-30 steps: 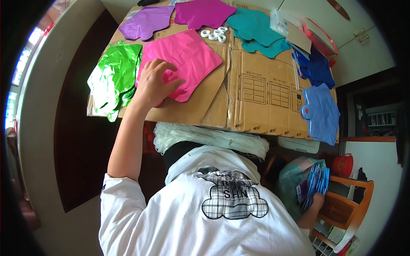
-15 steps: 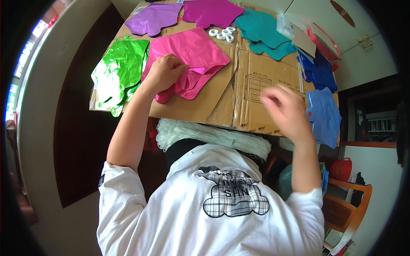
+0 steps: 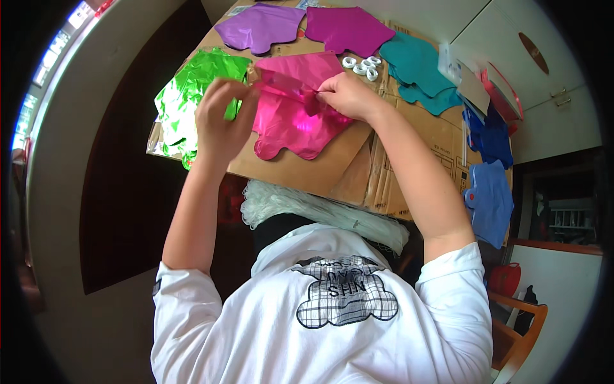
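On the cardboard-covered table lies a stack of flat pink foil balloons (image 3: 291, 131) with wavy outlines. My right hand (image 3: 350, 96) pinches a fold of the top pink sheet between thumb and fingertips, raising it a little. My left hand (image 3: 224, 118), slightly blurred, is closed at the left end of that raised fold, with its fingertips at the foil; its exact grip is partly hidden. Just behind the left hand lie crumpled shiny green foil balloons (image 3: 182, 105).
Purple (image 3: 259, 29), magenta (image 3: 348, 29) and teal foil sheets (image 3: 419, 70) lie at the back. Small white rolls (image 3: 362, 66) sit near the pink stack. Blue sheets (image 3: 491, 201) line the right edge. A white strand bundle (image 3: 320, 214) lies before the cardboard (image 3: 320, 176).
My right hand has moved left from over bare cardboard and taken hold of the pink foil. My left hand has shifted to its left edge. The view has shifted slightly.
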Demonstrator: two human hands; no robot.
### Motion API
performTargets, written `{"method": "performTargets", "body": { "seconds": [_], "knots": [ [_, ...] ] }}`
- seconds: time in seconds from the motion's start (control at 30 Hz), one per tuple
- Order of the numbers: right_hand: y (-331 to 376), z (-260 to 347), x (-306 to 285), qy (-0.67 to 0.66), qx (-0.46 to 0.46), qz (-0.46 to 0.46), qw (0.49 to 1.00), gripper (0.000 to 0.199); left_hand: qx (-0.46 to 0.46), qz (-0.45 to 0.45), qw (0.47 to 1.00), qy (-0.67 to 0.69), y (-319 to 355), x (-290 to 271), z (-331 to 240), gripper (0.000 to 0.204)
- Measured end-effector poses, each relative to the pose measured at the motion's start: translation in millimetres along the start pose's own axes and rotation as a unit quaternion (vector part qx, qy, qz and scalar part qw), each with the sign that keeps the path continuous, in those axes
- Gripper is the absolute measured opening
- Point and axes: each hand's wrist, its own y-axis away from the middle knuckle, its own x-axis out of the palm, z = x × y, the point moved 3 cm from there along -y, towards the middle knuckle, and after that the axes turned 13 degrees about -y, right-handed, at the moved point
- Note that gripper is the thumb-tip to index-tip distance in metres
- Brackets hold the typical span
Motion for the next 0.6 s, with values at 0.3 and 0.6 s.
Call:
{"method": "performTargets", "body": {
  "seconds": [0.3,0.6],
  "knots": [
    [-12.9,33.0,-2.7,0.009,0.030,0.074,0.997,0.051,0.119,0.209,0.969,-0.062,13.1,47.6,27.1,0.034],
    [17.7,88.1,53.8,0.238,-0.083,0.028,0.967,0.104,0.085,0.277,0.941,-0.174,16.1,69.8,65.9,0.065]
  ]
}}
